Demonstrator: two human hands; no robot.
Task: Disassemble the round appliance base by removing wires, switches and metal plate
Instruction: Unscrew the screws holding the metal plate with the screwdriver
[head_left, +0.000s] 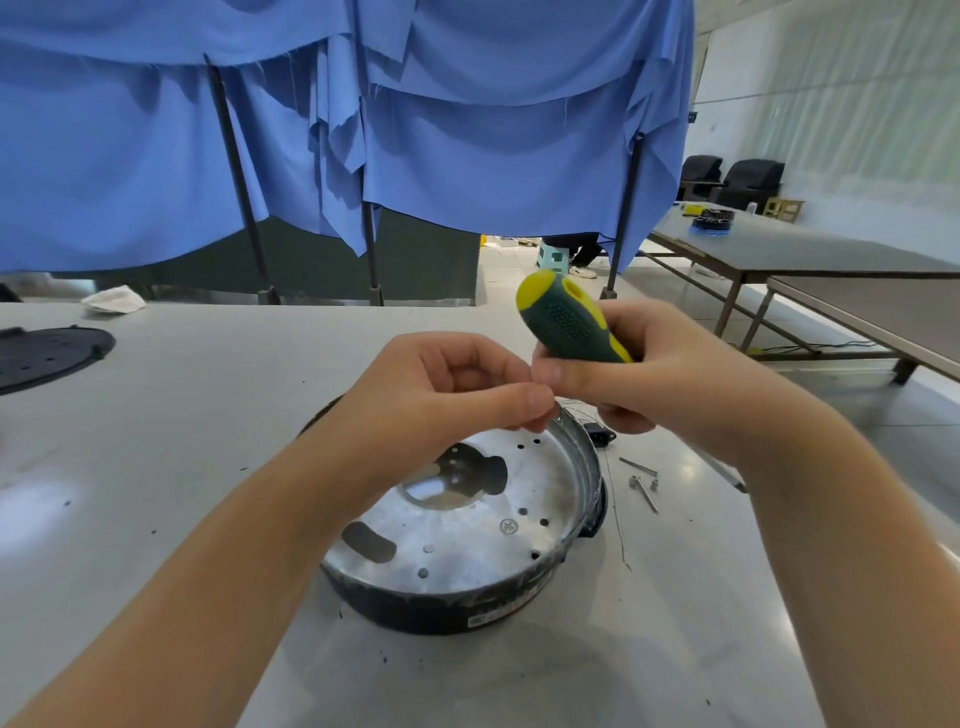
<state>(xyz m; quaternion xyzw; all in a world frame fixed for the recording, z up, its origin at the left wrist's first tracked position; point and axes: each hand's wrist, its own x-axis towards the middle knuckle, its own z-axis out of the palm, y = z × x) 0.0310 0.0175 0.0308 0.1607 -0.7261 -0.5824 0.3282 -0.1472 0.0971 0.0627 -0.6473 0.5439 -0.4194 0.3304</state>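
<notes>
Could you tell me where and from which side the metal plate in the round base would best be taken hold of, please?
Probably by its raised rim on the right, coming from above. The metal plate sits dished inside the round base, so its flat middle offers little to pinch, though the large central cutout could take a hooked finger.

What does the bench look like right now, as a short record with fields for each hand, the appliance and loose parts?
left hand: fingertips pinched together above the base; what they pinch is too small to tell
right hand: grips green and yellow screwdriver handle
round black appliance base: on grey table, silver perforated metal plate still seated
loose screws: on table, right of base
</notes>
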